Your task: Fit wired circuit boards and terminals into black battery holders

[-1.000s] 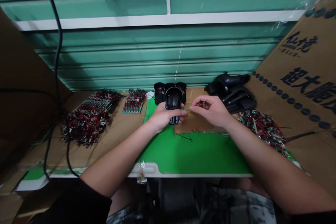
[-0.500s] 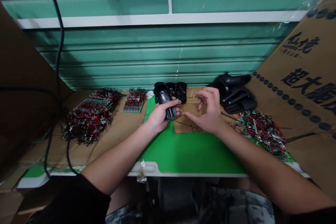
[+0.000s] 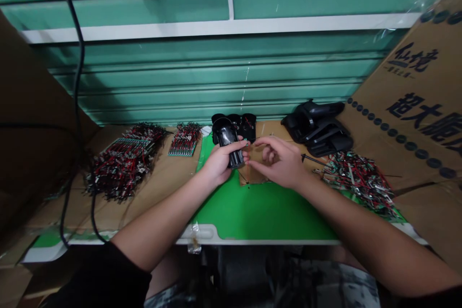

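Observation:
My left hand (image 3: 220,161) is closed around a black plastic housing (image 3: 225,134), tilted with its hollow side up. By the left thumb tip is a small green circuit board (image 3: 247,143), from which thin red and dark wires run down. My right hand (image 3: 277,160) is just to the right, thumb and forefinger apart, with the red wire (image 3: 249,166) close to the thumb tip. Whether the thumb touches that wire is hard to tell. Beneath both hands lies a piece of cardboard (image 3: 256,178) on the green tabletop (image 3: 274,211).
More black housings stand behind my left hand (image 3: 248,125) and at the back right (image 3: 321,127). Wired circuit boards are heaped at the left (image 3: 122,163) and right (image 3: 361,180), with a smaller stack (image 3: 183,139) between. Black cables (image 3: 79,57) hang at the left; a printed carton (image 3: 415,96) borders the right.
My right hand has moved left, closer to the left hand, and its forefinger has come down beside the small board. The left hand still holds the housing.

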`<act>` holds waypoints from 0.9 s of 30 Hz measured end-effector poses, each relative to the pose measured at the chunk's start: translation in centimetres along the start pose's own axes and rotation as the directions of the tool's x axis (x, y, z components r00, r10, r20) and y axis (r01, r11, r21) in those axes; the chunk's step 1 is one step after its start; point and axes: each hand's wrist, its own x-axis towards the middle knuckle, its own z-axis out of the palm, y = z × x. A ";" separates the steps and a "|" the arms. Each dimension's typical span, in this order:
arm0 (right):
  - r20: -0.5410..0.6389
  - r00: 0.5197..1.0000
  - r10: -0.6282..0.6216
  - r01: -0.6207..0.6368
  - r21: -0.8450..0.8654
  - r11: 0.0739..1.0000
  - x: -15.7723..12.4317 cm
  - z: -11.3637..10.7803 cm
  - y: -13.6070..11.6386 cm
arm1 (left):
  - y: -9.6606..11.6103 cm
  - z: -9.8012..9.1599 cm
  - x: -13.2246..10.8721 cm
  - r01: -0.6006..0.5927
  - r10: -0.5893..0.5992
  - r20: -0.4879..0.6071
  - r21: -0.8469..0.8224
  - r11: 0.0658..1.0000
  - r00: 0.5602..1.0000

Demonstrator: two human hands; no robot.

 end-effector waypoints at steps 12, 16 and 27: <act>-0.025 0.992 0.128 -0.114 0.310 0.944 0.5 0.0 0.4 | -0.2 -0.2 -0.2 -0.019 0.016 0.062 0.053 0.998 0.998; 0.007 0.954 0.300 -0.263 0.500 0.825 1.0 0.2 0.5 | -0.3 -0.4 -0.3 -0.021 0.009 0.107 0.106 0.994 0.994; 0.104 0.934 0.342 -0.345 0.514 0.786 1.0 0.2 0.6 | -0.3 -0.6 -0.2 0.025 -0.039 0.136 0.104 0.994 0.990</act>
